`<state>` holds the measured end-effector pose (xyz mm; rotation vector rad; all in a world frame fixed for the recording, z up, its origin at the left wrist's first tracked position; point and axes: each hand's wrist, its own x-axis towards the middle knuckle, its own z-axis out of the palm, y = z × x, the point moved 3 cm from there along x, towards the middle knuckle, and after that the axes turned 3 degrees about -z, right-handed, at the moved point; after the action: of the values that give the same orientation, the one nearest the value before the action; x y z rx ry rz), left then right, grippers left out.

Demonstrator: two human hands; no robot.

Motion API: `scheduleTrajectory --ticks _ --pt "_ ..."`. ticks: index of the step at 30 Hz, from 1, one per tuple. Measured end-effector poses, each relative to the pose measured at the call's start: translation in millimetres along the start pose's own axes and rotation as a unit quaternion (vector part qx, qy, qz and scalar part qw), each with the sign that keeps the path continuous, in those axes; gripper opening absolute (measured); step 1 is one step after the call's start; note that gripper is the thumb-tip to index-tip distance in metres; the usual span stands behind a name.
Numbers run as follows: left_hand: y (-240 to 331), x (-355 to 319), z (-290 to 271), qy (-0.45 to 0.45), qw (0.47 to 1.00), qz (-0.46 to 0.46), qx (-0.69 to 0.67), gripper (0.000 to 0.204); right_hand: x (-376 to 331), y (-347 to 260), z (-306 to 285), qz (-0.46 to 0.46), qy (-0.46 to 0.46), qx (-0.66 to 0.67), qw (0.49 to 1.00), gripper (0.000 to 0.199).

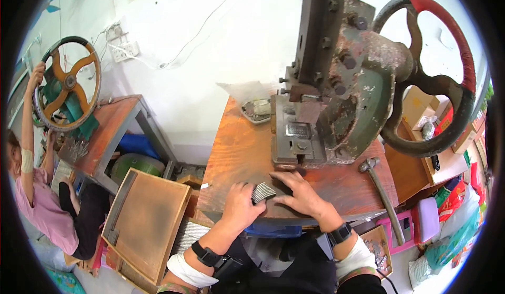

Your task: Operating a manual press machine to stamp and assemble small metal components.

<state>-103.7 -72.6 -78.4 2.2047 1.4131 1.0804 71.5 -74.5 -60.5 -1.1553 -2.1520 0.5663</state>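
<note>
Near the front edge of the worn wooden bench (239,146), my left hand (240,206) grips a short stack of small grey metal pieces with a finely ridged, dotted surface (263,192). My right hand (302,196) is just right of the stack, fingers stretched out and apart, with nothing visible in it. Beyond both hands stands a heavy hand press (363,83) with peeling green paint. A small patterned metal plate (298,131) lies in the press's lower die, below the ram.
A hammer (381,194) rests at the bench's right edge. Left of the press sits a small tray (256,111). The press's handwheel (465,57) rises at right. A wooden box (150,215) stands left; beyond it a co-worker (50,204) holds another wheel (69,82).
</note>
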Motion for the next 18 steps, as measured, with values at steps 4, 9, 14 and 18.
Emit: scheduleTrajectory --ticks 4,9,14,18 --pt "-6 7 -16 0.002 0.992 -0.103 -0.067 0.041 -47 1 -24 -0.026 0.047 -0.01 0.999 0.05" --pt "36 61 -41 0.096 0.99 -0.092 -0.044 0.035 -77 6 -44 -0.019 0.062 -0.022 0.998 0.039" --pt "78 116 -2 0.112 0.991 -0.052 -0.043 0.033 -84 13 -40 -0.029 0.056 -0.009 0.998 0.038" --pt "86 137 29 0.125 0.989 -0.07 0.043 0.029 -88 16 -36 -0.071 0.066 -0.045 0.994 0.033"
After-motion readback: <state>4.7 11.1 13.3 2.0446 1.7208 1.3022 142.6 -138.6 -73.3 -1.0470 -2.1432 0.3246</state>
